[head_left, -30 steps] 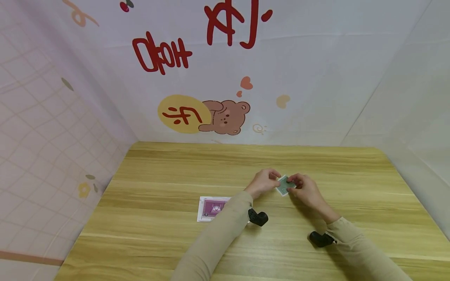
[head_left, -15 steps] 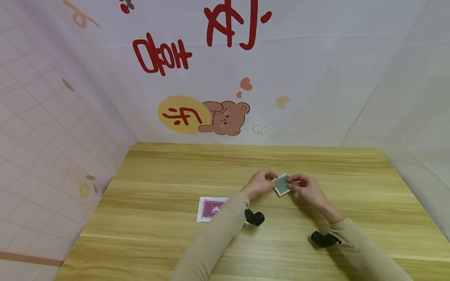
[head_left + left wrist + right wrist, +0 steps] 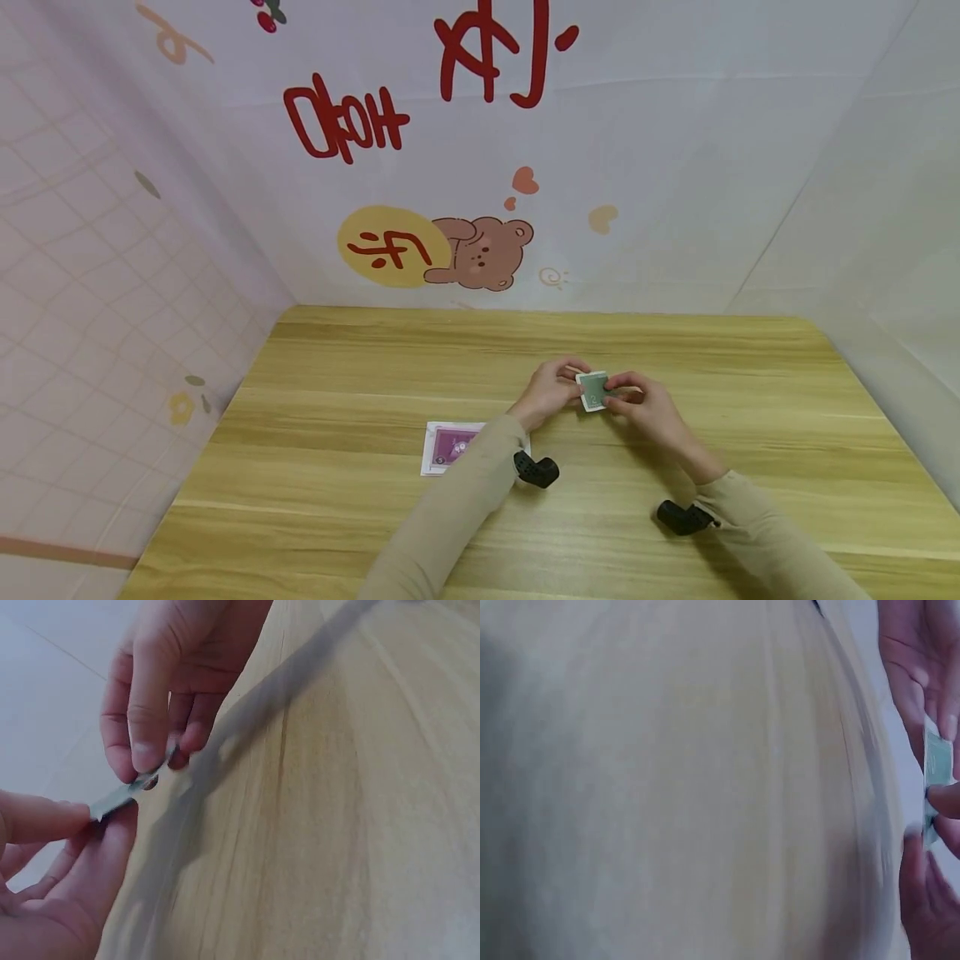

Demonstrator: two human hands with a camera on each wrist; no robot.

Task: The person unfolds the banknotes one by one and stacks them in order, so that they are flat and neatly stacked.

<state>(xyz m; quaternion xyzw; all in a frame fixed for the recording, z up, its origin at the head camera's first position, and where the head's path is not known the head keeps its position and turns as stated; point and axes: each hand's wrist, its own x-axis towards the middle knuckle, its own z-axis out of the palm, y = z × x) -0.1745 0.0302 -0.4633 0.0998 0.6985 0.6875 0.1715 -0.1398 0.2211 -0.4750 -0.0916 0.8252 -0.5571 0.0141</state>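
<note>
A small folded green paper note [image 3: 592, 392] with a white border and a "2" printed on it is held up between the two hands over the wooden table. My left hand [image 3: 546, 393] pinches its left edge between thumb and fingers. At the opposite side, my right hand [image 3: 654, 412] grips the note with thumb and forefinger. In the left wrist view the note [image 3: 112, 801] shows nearly edge-on, above the hands' shadow. The right wrist view catches its green face [image 3: 939, 757] at the right border.
On the table [image 3: 337, 517], left of the hands, lies a purple printed note [image 3: 448, 447] on white paper, partly covered by the left sleeve [image 3: 457, 504]. Black wrist cameras hang below both cuffs. A printed cloth wall [image 3: 660, 167] stands behind the table.
Both hands have shifted slightly left with the green note. The note has turned from a diamond slant to nearly upright, showing its "2" more squarely. The purple note has stayed put.
</note>
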